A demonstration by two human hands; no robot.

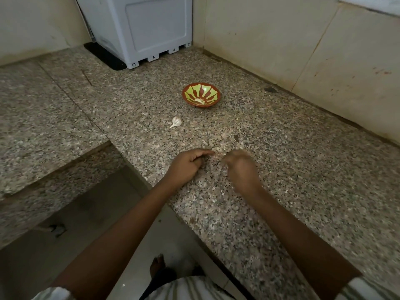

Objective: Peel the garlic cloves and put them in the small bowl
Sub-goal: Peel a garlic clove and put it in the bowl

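**Two Hands Busy, Bowl Straight Ahead**

Both hands are down low over the desk (281, 169), close to its near edge. The left hand (188, 163) has its fingers curled in, with the thumb and first finger coming together at the tip. The right hand (240, 167) is curled too, but it is blurry. There may be a tiny pale bit between the two hands. I cannot tell if it is a clove, some skin, or just a speck in the stone, so I cannot tell what the hands hold.

The small bowl (218, 96) sits farther back on the desk, straight ahead of the hands and well apart from them. One peeled clove (200, 101) already lies inside it.

The garlic bulb (175, 121) lies between the hands and the bowl, a little to the left. It is on its side, with its thin stalk pointing back toward the near left. The left hand is nearer to it.

I think the peeling is still near the start. To drop a clove in, a hand must reach forward past the bulb.
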